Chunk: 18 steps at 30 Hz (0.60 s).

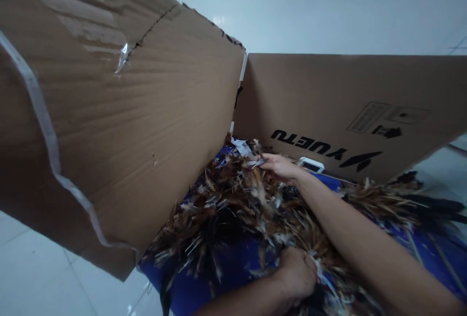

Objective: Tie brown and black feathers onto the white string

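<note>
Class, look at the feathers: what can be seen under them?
A blue surface shows under the feathers, with bare patches near the bottom of the picture. Where feathers cover it, anything beneath cannot be seen.

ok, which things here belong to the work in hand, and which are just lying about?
In hand:
- feathers, piled on the blue surface
- left hand, apparently closed on some at the near side
- right hand, fingertips at the pile's far end

Apparently just around:
- small white gadget, beyond the right wrist
- cardboard, standing at the left and far sides
</note>
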Motion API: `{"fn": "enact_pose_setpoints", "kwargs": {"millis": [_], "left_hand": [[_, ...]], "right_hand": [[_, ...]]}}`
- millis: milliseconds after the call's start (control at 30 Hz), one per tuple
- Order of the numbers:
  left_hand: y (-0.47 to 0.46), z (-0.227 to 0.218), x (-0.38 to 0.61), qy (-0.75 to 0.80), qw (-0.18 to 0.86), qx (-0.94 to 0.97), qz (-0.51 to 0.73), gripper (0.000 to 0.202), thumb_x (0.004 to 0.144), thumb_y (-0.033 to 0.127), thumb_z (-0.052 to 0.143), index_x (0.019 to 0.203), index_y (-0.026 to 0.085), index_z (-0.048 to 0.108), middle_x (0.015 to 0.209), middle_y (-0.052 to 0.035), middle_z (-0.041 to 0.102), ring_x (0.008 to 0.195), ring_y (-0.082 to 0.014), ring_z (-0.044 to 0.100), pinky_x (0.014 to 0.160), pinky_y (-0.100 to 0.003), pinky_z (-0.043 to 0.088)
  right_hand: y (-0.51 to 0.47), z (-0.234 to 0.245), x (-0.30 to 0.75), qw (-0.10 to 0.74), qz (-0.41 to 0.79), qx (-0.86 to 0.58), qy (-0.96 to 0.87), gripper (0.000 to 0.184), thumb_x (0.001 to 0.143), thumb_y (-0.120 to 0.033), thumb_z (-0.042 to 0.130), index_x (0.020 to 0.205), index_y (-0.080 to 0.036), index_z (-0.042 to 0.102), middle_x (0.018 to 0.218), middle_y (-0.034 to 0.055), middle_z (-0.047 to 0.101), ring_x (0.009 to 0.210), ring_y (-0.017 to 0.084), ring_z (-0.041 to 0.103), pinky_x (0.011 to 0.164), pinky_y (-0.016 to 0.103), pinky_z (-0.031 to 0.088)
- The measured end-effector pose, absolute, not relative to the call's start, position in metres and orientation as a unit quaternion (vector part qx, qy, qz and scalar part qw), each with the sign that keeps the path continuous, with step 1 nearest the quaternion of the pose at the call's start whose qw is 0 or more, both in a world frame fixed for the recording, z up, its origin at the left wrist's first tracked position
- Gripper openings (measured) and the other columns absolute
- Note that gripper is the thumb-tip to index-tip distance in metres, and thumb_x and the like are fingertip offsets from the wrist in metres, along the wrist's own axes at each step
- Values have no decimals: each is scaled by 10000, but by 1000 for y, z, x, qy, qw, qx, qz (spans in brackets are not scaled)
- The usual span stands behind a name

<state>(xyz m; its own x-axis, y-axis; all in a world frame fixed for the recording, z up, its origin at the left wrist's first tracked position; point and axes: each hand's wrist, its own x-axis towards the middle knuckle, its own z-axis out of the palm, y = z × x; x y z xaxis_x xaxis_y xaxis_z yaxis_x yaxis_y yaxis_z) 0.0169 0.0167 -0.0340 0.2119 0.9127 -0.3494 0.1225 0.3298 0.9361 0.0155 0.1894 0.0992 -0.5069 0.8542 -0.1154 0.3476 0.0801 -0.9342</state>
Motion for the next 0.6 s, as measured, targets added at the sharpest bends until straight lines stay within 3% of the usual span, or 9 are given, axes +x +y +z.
{"fn": "enact_pose_setpoints", "kwargs": {"millis": [67,167,267,333,467,600], "left_hand": [[16,-34,16,546,604,486,317,307,745,374,505,586,140,625,465,-13,467,479,-136,409,547,-263,359],[15,-32,14,560,595,488,308,312,757,368,498,619,129,643,508,-26,519,486,-135,418,551,-262,364],[14,-29,13,561,596,490,300,294,762,338,497,623,126,644,529,-28,538,492,-132,421,545,-257,361],[14,-26,12,560,596,494,294,269,763,293,484,614,127,633,528,-21,524,485,-125,412,524,-248,341],[14,-19,11,568,589,500,283,248,766,197,429,584,137,587,513,-6,466,464,-114,379,487,-241,294],[14,-19,11,559,590,499,302,242,749,177,440,516,157,503,522,-9,476,477,-118,391,508,-248,316]], "right_hand": [[192,93,17,221,454,-474,-721,310,731,-196,504,1035,-176,562,912,46,685,683,159,631,550,242,479],[196,88,21,201,219,-562,-772,358,738,-180,540,1093,-141,565,938,84,682,758,182,630,654,264,474],[184,85,22,174,31,-570,-803,267,754,-184,542,1005,-147,626,933,100,681,826,203,621,725,273,439],[168,79,18,136,22,-545,-827,178,784,-227,512,861,-188,667,833,68,690,790,195,626,691,261,424],[140,56,4,28,98,-521,-847,226,740,-405,566,672,-216,668,646,38,652,682,195,618,575,252,381],[136,43,0,10,108,-544,-832,119,693,-294,589,654,-204,656,656,22,640,698,176,603,562,233,362]]}}
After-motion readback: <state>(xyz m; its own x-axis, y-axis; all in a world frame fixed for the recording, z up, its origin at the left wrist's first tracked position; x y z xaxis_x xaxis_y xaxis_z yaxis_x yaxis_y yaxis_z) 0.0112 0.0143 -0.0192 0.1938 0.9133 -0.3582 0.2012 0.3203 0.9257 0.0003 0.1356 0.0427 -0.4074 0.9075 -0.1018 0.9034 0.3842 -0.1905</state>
